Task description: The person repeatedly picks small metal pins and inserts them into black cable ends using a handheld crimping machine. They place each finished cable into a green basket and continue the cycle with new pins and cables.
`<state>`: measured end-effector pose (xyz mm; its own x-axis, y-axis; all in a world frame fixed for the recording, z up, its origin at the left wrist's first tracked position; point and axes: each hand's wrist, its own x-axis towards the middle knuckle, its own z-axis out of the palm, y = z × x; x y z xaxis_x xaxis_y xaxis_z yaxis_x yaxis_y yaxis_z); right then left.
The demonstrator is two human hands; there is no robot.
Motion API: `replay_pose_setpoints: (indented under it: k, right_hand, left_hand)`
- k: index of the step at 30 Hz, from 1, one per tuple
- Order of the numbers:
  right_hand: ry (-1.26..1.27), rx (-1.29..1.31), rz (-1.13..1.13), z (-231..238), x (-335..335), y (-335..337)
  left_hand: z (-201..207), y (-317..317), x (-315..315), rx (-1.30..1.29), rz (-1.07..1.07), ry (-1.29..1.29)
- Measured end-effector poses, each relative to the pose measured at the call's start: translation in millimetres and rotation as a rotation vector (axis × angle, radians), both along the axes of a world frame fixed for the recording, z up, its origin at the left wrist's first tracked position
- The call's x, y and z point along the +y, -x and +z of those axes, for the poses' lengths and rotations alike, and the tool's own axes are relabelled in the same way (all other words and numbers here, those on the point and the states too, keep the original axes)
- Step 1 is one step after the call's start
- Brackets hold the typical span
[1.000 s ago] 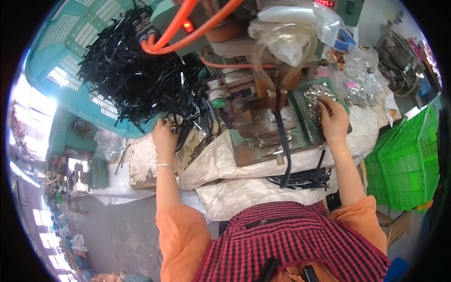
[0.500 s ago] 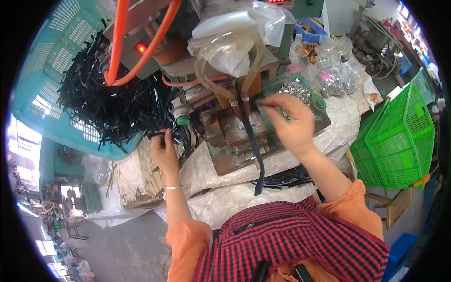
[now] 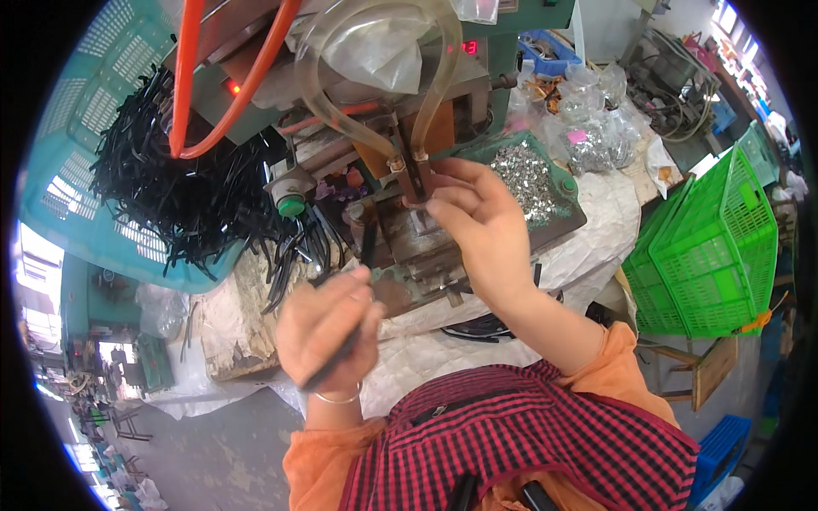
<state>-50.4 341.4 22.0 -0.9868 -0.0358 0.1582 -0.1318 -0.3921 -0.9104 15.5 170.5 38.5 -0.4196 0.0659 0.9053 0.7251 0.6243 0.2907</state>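
Observation:
My left hand [image 3: 328, 332] is closed around a black strap [image 3: 369, 243], whose upper end stands out above the fingers toward the machine. The strap's lower part crosses the palm. My right hand [image 3: 490, 226] reaches to the press head [image 3: 415, 180], its fingertips bent together right beside the metal tool. Whatever those fingertips hold is too small or hidden to make out. Below them lies the metal die block [image 3: 426, 243] of the press. Two clear hoses [image 3: 439, 94] run down to the tool.
A teal basket [image 3: 53, 226] heaped with black straps [image 3: 170, 187] stands at the left. Small shiny metal pieces [image 3: 524, 175] fill a tray right of the press. Orange hoses [image 3: 183, 94] hang at upper left. Green crates [image 3: 707, 255] stand at the right, plastic bags [image 3: 588, 123] behind.
My left hand has come from the strap heap toward the middle with a black strap. My right hand has moved left to the press tool. The strap hanging from the press has left it.

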Motion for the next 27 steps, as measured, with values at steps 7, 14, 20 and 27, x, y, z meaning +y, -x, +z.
replay_pose_setpoints:
  k: [7, 14, 20, 27]
  right_hand:
    - [-0.945, 0.442, -0.213, -21.6, 63.0, 31.1]
    - [-1.341, 0.39, -0.547, -100.1, 117.2, 51.7]
    - [-1.454, 0.692, -0.326, -91.2, 100.5, 69.1]
    - [-1.213, 0.472, -0.588, -97.1, 111.6, 65.6]
  left_hand:
    - [-12.0, 15.4, 30.3, -0.005, -0.099, 0.383]
    - [-35.4, 34.7, 30.6, 0.085, -0.122, 0.326]
    - [-32.4, 28.3, 31.8, 0.026, -0.119, 0.292]
    - [-92.8, -25.3, 3.0, -0.245, 0.214, -0.031]
